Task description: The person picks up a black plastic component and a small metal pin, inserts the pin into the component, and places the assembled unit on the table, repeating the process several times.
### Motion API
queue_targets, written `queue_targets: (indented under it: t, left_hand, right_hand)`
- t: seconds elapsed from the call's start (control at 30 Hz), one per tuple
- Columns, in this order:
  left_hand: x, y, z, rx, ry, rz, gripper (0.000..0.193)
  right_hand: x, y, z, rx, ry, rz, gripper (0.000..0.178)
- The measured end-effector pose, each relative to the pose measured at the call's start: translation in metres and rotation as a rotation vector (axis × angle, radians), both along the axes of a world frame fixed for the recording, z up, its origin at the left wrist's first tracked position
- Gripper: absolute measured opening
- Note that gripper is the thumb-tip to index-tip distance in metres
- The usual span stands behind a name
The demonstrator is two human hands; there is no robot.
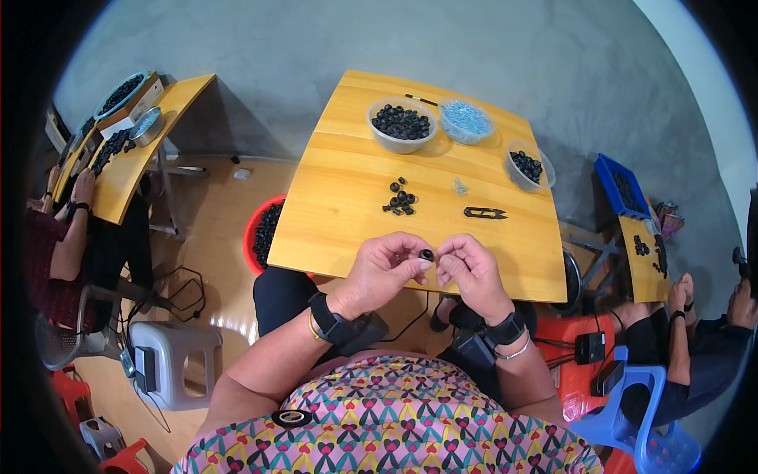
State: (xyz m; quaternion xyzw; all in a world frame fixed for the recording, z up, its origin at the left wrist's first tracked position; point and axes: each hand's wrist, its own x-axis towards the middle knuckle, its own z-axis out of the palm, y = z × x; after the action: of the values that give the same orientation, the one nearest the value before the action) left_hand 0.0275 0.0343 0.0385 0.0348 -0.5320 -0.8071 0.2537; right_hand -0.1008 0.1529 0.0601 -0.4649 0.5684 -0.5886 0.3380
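Over the near edge of the wooden table (pixel 347 178), my left hand (pixel 379 267) pinches a small round black part (pixel 426 255) between thumb and fingertips. Close beside it, my right hand (pixel 472 272) has its thumb and index finger pressed together. Whatever may be between them is too small to make out. Farther up the tabletop lies a loose group of similar black parts (pixel 402 200). To their right are a little pile of thin, pale pieces (pixel 460 187) and black thread snips (pixel 484 212).
Along the table's far side stand a bowl (pixel 403 147) of black parts, a tub (pixel 467 140) of light-blue pieces and a clear container (pixel 545 180) with more black parts. A red basin (pixel 251 237) sits left of the table. Other people work at tables on both sides.
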Motion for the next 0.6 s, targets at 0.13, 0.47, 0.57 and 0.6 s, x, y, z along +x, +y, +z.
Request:
queue_targets:
  t: [0.13,0.47,0.57,0.6]
  left_hand:
    - [-0.006,-0.016,-0.026,-0.071,-0.155,0.036,0.012]
    - [-0.013,-0.028,-0.045,-0.233,-0.282,0.056,0.010]
    - [-0.011,-0.031,-0.047,-0.181,-0.290,0.020,0.009]
    - [-0.010,-0.032,-0.047,-0.168,-0.296,-0.006,0.009]
  right_hand:
    - [-0.042,-0.002,-0.020,0.088,-0.009,-0.100,0.012]
    - [-0.122,-0.042,-0.029,0.401,0.746,-0.444,0.016]
    - [-0.129,-0.060,-0.028,0.469,0.902,-0.407,0.017]
    - [-0.129,-0.065,-0.026,0.492,0.960,-0.383,0.019]
